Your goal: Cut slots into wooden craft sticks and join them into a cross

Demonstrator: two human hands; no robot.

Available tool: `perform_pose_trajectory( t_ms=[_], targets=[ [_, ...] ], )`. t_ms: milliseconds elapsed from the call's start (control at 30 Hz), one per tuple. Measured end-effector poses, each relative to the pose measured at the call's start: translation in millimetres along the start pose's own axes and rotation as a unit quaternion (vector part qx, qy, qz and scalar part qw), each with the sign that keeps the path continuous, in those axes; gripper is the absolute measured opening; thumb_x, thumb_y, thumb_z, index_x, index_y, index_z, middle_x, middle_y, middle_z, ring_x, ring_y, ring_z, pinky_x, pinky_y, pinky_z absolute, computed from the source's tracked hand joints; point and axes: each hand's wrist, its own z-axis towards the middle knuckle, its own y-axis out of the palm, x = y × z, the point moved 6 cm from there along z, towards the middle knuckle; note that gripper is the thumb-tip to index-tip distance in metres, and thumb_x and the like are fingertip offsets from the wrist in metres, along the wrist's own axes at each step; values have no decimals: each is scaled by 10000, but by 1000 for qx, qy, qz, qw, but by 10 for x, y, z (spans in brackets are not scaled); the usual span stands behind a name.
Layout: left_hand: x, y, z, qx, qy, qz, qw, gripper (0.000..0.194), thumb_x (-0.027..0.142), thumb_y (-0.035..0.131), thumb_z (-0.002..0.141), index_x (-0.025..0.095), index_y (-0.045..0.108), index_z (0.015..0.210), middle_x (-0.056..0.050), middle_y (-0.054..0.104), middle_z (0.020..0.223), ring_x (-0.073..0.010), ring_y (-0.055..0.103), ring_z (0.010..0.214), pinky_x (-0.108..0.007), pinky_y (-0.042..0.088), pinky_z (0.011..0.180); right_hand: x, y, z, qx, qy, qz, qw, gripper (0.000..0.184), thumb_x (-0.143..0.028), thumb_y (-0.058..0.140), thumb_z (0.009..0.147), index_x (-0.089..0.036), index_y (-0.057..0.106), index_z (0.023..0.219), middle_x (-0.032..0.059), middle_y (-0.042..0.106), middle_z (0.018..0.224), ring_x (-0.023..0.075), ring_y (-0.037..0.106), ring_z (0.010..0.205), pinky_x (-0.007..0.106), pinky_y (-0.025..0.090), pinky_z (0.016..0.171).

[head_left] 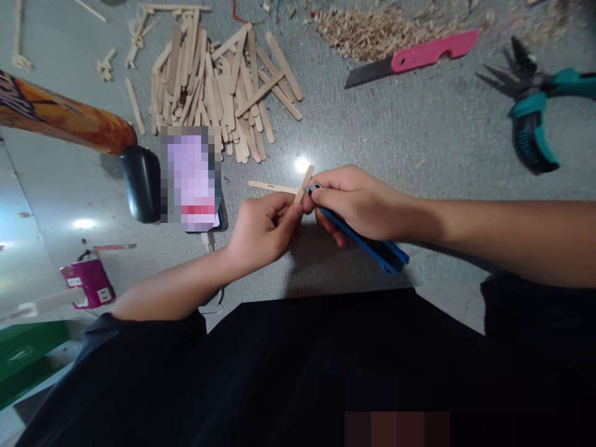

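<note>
My left hand point(267, 226) is closed, pinching a wooden craft stick point(304, 184) that slants up between thumb and fingers. My right hand point(356, 202) wraps round a blue utility knife point(367, 244). The metal tip of the knife lies against or very near the stick; the exact contact is too small to tell. Another craft stick point(270, 186), with small dark printing, shows just beyond my left fingers, its right end hidden behind the raised stick and the hands.
Beyond my hands lies a heap of craft sticks point(223, 87). Wood shavings point(372, 31), a pink-handled blade point(433, 53) and teal-handled pliers point(533, 105) are at far right. Leftward are a blurred-out phone point(193, 180), a black case point(140, 184), an orange can point(65, 115) and a purple socket block point(88, 284).
</note>
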Motion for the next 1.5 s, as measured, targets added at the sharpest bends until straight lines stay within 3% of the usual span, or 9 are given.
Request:
perform_pose_trajectory(
  t_ms=[567,767,1000,1367,1500],
  targets=[
    [8,13,14,8,36,2,999,443,548,641,1169,186,792,962,-8,754,667,-118,676,560,-255,456,529,60,-6,44,22,-45,53,997,283,-102,518,1072,-212,664,857,-32,647,590,140,631,404,232,478,366],
    [62,12,21,12,116,59,991,452,471,601,1191,197,712,848,7,685,636,-100,595,553,-263,400,548,65,1,43,21,-55,44,997,343,-76,504,1083,-208,672,815,-36,647,572,127,620,372,218,463,343],
    [89,9,1,30,173,121,977,377,388,605,1184,187,767,909,21,641,621,-98,544,543,-273,350,547,74,-10,74,11,-58,17,998,411,-62,489,1104,-212,647,755,-27,638,543,132,620,355,221,457,337],
    [92,24,-3,19,177,121,977,376,382,612,1178,188,777,901,11,655,626,-97,544,542,-271,336,546,91,-17,99,3,-47,11,999,362,-78,519,1107,-204,653,796,-36,627,541,134,602,329,225,412,310],
    [59,-9,28,33,138,37,989,448,477,646,1166,194,757,837,4,637,622,-107,542,556,-277,367,550,80,7,92,4,-72,43,996,326,-102,536,1107,-209,647,820,-40,643,568,123,615,367,216,455,347]
  ],
)
